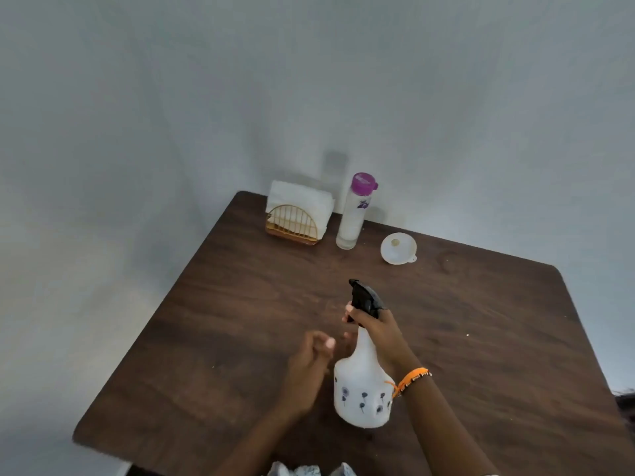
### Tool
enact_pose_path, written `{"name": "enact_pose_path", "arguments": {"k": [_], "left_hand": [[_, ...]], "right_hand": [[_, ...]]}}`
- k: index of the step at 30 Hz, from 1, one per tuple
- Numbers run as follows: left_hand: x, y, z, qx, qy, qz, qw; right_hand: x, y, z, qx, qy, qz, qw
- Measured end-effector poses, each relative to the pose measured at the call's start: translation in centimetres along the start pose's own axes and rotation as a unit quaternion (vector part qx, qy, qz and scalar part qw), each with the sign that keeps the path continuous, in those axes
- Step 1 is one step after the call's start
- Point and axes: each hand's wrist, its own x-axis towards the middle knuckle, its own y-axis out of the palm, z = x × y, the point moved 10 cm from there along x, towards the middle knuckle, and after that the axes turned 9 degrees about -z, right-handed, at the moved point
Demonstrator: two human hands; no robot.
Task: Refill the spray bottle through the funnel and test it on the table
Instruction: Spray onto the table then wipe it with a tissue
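Right up close, the white spray bottle (pixel 360 383) stands near the desk's (pixel 213 304) front edge, and the right hand (pixel 374 324) wraps its fingers round the neck under the black trigger head (pixel 366 297), likely steadying it. Left hand (pixel 309 365) hovers just beside, fingers loosely curled, holding nothing. Funnel (pixel 398 248) waits at the back edge, beside the purple-capped refill bottle (pixel 354 214) and napkin holder (pixel 297 218).

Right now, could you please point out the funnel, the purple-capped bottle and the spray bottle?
funnel (pixel 398 248): head view, on its white bowl.
purple-capped bottle (pixel 350 221): head view, on its clear body.
spray bottle (pixel 360 389): head view, on its white belly.
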Motion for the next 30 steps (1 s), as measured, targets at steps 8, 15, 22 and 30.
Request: {"name": "enact_pose_path", "arguments": {"k": [8,15,22,30], "left_hand": [[1.3,-6.7,4.0,-0.057,-0.081,-0.177,0.979],[1.9,-5.9,4.8,-0.048,-0.100,-0.171,0.979],[3.1,-0.6,3.1,0.068,-0.059,-0.059,0.994],[2.4,8.2,0.4,0.149,0.012,0.062,0.987]], "right_hand": [[1.2,6.7,-5.1,-0.107,0.163,0.064,0.979],[2.5,5.9,-5.6,-0.066,0.217,0.040,0.973],[0.5,-0.9,-6.6,0.135,0.255,0.002,0.957],[-2.9,-13.3,-7.1,0.224,0.237,-0.187,0.927]]}}
